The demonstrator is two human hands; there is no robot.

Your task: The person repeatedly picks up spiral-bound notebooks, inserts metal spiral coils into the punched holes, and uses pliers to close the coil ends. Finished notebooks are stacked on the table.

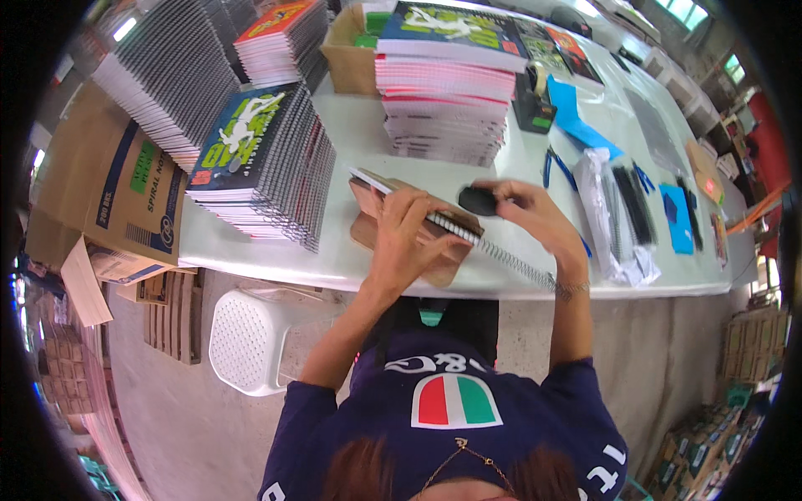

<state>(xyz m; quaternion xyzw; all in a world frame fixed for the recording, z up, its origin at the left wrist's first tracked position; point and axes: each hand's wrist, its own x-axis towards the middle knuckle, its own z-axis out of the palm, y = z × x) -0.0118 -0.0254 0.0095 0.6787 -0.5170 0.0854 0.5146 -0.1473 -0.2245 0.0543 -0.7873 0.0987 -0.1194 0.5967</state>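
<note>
My left hand [401, 238] is closed around a notebook [364, 178], tilted over a brown board stand [446, 269] at the table's near edge. Along the notebook's edge, dark wire loops show by my fingertips. From its right end a loose spiral wire coil [518, 262] trails toward my right forearm. My right hand [539, 219] pinches a black rounded object [478, 201] just beyond the notebook; its exact kind is unclear. Most of the notebook's face is hidden by my left hand.
Stacked spiral notebooks [259, 171] stand at left, and a tall notebook pile [447, 100] is behind the stand. To the right lie blue-handled pliers [561, 171], plastic-wrapped coils [614, 217] and a tape dispenser [535, 104]. A white stool [248, 342] is below the table.
</note>
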